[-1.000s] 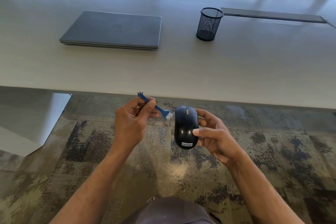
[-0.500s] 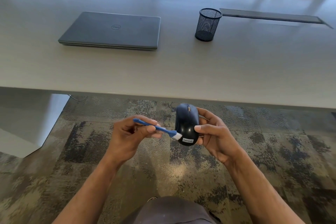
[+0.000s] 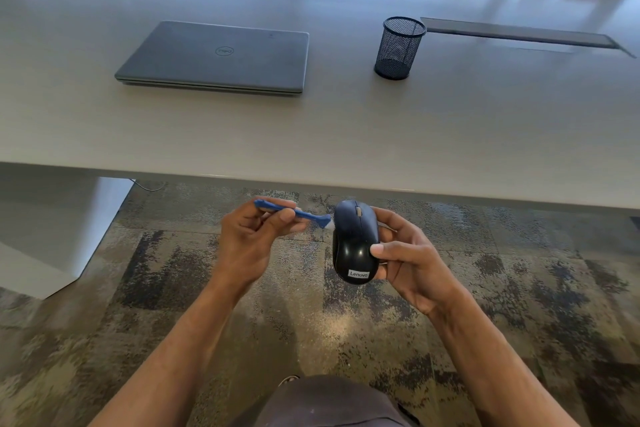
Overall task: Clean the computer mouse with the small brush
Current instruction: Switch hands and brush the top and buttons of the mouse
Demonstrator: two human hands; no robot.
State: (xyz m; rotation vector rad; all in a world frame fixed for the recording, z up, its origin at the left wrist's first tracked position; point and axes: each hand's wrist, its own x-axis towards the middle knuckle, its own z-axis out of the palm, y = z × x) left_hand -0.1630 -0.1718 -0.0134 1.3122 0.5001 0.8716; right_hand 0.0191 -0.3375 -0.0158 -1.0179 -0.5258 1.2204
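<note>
A black computer mouse point(image 3: 354, 236) with a white brand label near its lower end is held in the air below the table's front edge, top side facing me. My right hand point(image 3: 407, 262) grips it from the right, thumb across its back. My left hand point(image 3: 252, 241) pinches a small blue brush point(image 3: 304, 214) by its handle. The brush's white bristles touch the mouse's upper left side.
A pale table point(image 3: 346, 135) spans the view beyond my hands. On it lie a closed grey laptop point(image 3: 214, 57) at left and a black mesh pen cup point(image 3: 398, 48) at right, with a cable slot point(image 3: 519, 35) behind. Patterned carpet point(image 3: 173, 288) is underneath.
The brush tip has moved from the mouse's lower left edge up to its upper left side. The mouse now shows more of its top and hangs slightly lower in my right hand.
</note>
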